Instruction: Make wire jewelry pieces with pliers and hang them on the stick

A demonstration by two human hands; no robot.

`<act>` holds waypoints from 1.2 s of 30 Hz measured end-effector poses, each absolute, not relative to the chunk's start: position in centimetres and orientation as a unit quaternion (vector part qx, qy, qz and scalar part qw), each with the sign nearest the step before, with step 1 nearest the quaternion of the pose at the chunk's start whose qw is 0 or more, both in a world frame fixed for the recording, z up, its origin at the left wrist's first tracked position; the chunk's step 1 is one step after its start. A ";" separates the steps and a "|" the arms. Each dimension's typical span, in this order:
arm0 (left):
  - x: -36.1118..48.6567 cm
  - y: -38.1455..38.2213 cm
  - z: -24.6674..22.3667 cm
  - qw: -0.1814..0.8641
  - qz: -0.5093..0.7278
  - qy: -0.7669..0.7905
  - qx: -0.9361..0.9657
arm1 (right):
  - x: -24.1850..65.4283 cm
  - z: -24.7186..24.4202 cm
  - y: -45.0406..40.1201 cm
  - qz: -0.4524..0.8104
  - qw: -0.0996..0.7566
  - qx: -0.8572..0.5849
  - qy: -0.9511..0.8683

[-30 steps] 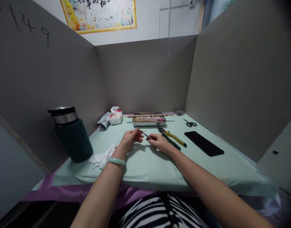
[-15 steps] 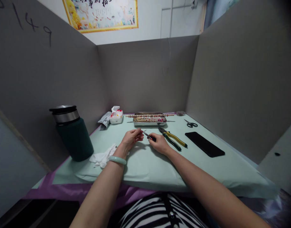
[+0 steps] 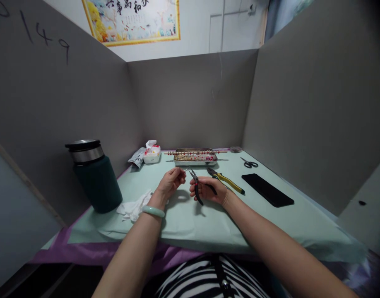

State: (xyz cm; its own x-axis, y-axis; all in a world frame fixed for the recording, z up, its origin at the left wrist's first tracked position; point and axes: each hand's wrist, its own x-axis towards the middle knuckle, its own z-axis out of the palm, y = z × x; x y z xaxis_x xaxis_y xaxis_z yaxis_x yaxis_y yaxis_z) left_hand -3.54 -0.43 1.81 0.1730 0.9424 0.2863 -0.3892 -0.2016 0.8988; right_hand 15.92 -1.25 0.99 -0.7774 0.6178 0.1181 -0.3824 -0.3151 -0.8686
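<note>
Left hand point(image 3: 173, 182): pinches a tiny piece point(image 3: 186, 169), unidentifiable
Right hand point(image 3: 211, 191): clasps spread pliers point(image 3: 196, 191)
Pliers step: apparently fine gripping; calls for steady tips

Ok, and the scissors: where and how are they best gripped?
The scissors are probably best taken by their black finger loops, from the near side, with the right hand once free of its needle-nose pliers: the loops lie nearer the person, the blades pointing away.
</note>
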 end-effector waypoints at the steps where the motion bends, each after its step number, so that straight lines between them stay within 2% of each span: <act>1: -3.5 -0.5 1.9 0.570 0.584 0.267 0.513 | 16.0 1.0 -1.2 0.807 0.309 -0.116 -0.490; 13: -3.2 -0.8 1.8 0.594 0.553 0.238 0.535 | 16.3 0.7 -1.0 0.836 0.284 -0.110 -0.457; 22: -3.1 -1.5 2.2 0.606 0.548 0.201 0.540 | 16.2 1.0 -1.2 0.809 0.333 -0.132 -0.467; 28: -3.1 -1.7 2.4 0.627 0.533 0.188 0.535 | 16.5 1.0 -1.0 0.834 0.302 -0.124 -0.446; 36: -3.1 -1.2 2.1 0.628 0.524 0.215 0.534 | 16.0 1.2 -1.4 0.820 0.315 -0.109 -0.466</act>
